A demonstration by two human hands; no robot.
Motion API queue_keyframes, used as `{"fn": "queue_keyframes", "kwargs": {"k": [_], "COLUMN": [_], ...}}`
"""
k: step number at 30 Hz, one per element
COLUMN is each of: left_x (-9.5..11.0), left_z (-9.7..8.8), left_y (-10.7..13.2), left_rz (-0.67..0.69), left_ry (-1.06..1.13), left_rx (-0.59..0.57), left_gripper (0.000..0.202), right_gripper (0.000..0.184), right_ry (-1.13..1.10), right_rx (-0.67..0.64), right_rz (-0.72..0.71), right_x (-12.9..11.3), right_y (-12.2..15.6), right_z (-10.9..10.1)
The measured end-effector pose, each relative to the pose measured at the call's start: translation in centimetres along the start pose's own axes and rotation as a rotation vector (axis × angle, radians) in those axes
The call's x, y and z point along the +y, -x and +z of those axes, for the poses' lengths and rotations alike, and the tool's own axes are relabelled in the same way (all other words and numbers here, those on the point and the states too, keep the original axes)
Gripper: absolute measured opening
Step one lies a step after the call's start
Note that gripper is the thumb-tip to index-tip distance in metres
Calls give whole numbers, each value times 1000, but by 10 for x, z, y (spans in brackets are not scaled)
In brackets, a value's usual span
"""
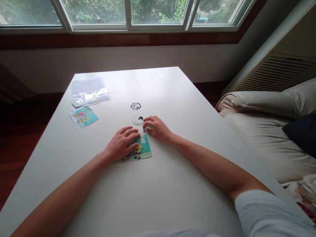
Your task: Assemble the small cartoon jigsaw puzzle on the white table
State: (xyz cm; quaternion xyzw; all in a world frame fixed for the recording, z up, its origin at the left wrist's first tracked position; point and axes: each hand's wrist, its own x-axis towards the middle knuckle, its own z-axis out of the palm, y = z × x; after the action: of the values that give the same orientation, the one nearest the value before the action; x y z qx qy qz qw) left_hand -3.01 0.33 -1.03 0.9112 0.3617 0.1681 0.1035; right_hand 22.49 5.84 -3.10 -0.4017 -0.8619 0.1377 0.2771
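A small teal cartoon jigsaw puzzle (142, 148) lies flat on the white table (145, 198), just in front of me. My left hand (121, 143) rests palm down on the puzzle's left part, fingers stretched out and pressing it. My right hand (157, 128) sits at the puzzle's upper right corner, its fingers curled and pinched on a small puzzle piece (145, 128) at the edge.
A round clear lid or disc (137, 120) lies just beyond the hands, with a second one (135, 106) behind it. A colourful picture card (83, 116) and clear plastic packets (89, 91) sit at the far left. A cream sofa (267, 135) stands against the table's right edge.
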Motion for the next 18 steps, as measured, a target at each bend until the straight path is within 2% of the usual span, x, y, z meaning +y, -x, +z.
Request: {"fn": "queue_keyframes", "kwargs": {"k": [9, 13, 18], "left_x": [-1, -2, -2], "left_z": [-3, -1, -1], "left_y": [3, 3, 3], "left_rz": [17, 11, 6], "left_ry": [15, 5, 18], "left_rx": [13, 8, 17], "left_gripper": [40, 40, 40], "right_gripper": [21, 16, 15], "right_ry": [89, 83, 132], "right_rx": [-14, 16, -21], "right_rz": [-48, -15, 23], "right_x": [-2, -5, -9], "right_y": [4, 4, 4], "right_z": [-6, -9, -9]}}
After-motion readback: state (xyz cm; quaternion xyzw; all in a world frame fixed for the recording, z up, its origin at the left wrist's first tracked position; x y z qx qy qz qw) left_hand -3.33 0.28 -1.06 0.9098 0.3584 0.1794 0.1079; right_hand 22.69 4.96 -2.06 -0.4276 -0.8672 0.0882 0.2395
